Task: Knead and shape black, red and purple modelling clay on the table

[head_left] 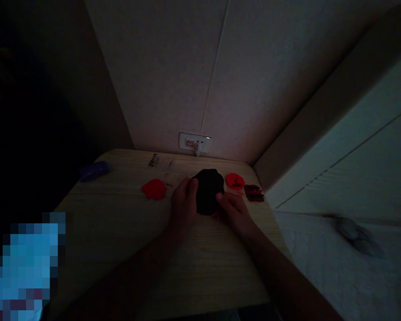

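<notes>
A flat, dark black piece point(208, 191) with a rounded, uneven outline, like flattened modelling clay, is held up over the wooden table point(200, 263). My left hand point(183, 200) grips its left edge, with the thumb on the near face. On its lower right edge my right hand point(235, 210) is closed, thumb also on the front. The fingers behind the piece are hidden. Left of my hands lies a flat red piece point(154, 189) with a ragged edge. To the right are a red disc point(235, 181) with dark face-like marks and a dark red, black-striped piece point(254, 193).
A purple object point(95, 170) lies at the table's far left edge. Behind the table, a wall socket point(195, 142) holds a plug. A white panel point(347, 147) stands along the right. A grey blurred thing point(357, 236) lies on the floor. The room is dim.
</notes>
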A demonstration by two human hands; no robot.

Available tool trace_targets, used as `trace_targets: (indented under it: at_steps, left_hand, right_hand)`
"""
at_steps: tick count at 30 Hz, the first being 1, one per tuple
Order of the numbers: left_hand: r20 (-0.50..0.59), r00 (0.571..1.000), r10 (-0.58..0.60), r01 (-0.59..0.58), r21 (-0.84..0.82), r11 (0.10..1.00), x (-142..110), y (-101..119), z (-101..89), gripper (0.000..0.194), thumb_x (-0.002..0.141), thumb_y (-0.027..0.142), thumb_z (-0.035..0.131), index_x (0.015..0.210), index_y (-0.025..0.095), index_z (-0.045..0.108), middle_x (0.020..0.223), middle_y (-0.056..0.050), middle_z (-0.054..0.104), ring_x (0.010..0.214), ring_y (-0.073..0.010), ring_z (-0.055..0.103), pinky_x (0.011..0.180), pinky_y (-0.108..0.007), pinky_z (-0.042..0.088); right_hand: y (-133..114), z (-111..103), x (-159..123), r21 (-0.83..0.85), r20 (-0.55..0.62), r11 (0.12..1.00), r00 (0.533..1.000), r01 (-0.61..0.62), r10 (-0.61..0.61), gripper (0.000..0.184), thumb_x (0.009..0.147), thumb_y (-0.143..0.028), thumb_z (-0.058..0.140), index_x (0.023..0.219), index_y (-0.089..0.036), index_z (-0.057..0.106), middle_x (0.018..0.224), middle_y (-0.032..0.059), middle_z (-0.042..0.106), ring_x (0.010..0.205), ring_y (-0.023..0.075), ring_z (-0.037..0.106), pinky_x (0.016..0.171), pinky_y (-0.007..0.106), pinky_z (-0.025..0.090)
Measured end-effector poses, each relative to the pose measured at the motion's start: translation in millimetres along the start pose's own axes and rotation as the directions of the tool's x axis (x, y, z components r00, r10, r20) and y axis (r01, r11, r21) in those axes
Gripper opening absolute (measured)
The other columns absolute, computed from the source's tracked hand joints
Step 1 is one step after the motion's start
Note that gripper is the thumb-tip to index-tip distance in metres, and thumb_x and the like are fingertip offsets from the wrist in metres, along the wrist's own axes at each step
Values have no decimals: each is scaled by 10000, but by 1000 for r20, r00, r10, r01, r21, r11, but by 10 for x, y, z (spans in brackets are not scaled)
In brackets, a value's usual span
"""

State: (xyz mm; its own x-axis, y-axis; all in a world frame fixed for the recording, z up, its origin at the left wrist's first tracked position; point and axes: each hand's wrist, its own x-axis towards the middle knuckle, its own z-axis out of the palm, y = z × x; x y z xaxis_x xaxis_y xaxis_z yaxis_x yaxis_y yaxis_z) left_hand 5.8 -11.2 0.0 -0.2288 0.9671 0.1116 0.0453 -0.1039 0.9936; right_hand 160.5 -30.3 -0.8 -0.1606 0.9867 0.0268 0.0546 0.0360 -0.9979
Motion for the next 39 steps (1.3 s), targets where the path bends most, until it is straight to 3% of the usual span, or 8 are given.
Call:
trace_targets:
  at_steps: [4,9,14,17,23,30,39]
  left_hand:
    - [33,998,48,-51,100,994,-29,-4,6,348,970,461,475,793,190,602,733,-6,600,702,-172,546,649,-286,381]
    - [36,998,53,-56,89,994,-60,11,16,349,983,468,455,827,192,601,762,-10,613,731,-177,566,669,-286,394]
    - [14,998,59,-60,69,996,-64,35,17,346,994,443,450,780,194,560,729,1,579,697,-163,540,639,-274,389]
    - [7,998,62,-63,69,996,-63,36,18,343,996,446,447,791,195,560,725,4,579,687,-162,541,636,-272,396]
    - [-3,998,66,-66,70,995,-70,21,26,347,1005,449,428,806,197,558,751,-2,581,709,-166,544,655,-277,395]
    - [-1,999,52,-52,14,999,-100,15,22,394,1013,476,404,761,201,530,713,1,541,681,-162,511,646,-285,379]
    - [20,1000,3,-1,-73,997,-105,27,21,409,992,507,429,756,199,557,715,-7,555,692,-170,518,644,-282,397]
  right_hand:
    - [4,13,8,40,-49,999,998,30,-28,479,911,-604,612,677,-187,585,476,-35,537,401,100,469,385,215,311]
    - [11,31,9,116,-62,993,998,14,-7,471,921,-583,611,670,-186,572,474,-40,516,389,93,445,377,214,306]
    - [5,32,3,90,1,996,1000,-3,3,417,862,-584,684,757,-186,618,559,-32,546,443,103,476,413,226,362]
    - [19,35,-4,35,31,999,1000,-9,8,429,851,-579,700,723,-181,599,549,-31,530,456,101,458,427,230,340]
    - [64,50,-20,105,46,993,998,-51,46,422,876,-568,676,725,-183,591,544,-31,527,451,99,452,426,232,318]
    - [-3,44,9,154,-124,988,992,21,-2,481,867,-594,669,631,-197,533,530,-38,478,453,102,414,407,238,294]
    - [-2,62,13,192,-145,981,988,-20,49,480,861,-607,665,642,-198,541,525,-39,466,439,101,403,397,238,308]
